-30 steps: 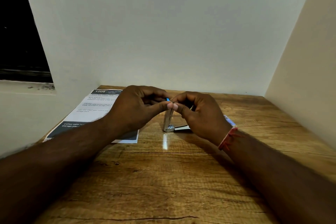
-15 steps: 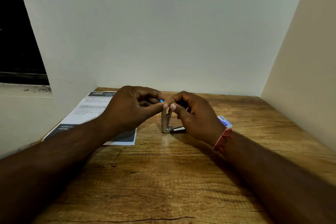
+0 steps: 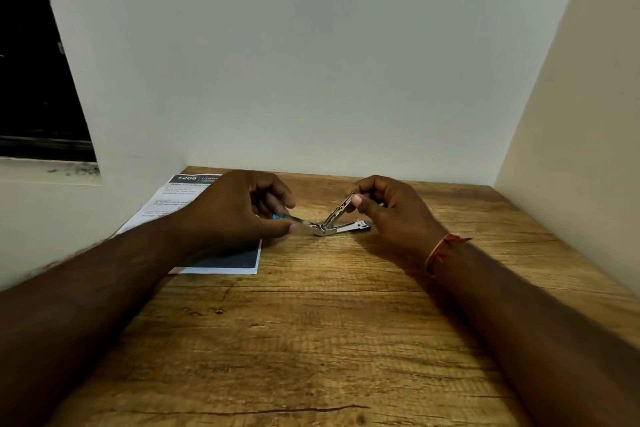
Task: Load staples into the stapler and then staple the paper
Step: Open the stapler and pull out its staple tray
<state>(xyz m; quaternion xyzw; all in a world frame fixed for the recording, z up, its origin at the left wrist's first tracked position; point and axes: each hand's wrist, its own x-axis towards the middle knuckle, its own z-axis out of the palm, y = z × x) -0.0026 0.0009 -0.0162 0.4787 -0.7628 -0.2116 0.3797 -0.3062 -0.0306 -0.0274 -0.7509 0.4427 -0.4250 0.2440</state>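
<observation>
A small metal stapler [image 3: 332,224] with a blue top lies spread wide on the wooden table [image 3: 311,340]. My left hand [image 3: 239,208] pinches its blue cover, folded back flat to the left. My right hand [image 3: 388,208] holds the tip of the raised metal magazine arm, which slants up to the right. The stapler's base lies flat under that arm, pointing right. A printed paper sheet [image 3: 221,262] lies under my left hand and forearm, reaching to the back left corner. No loose staples are visible.
White walls close in behind and on the right. A dark window opening [image 3: 31,80] with a ledge sits at the left. A red thread band [image 3: 443,251] circles my right wrist.
The stapler's cover, held upright by both hands before, has been swung down to the left by my left hand. My right hand now holds the magazine arm tilted right. The hands have moved apart.
</observation>
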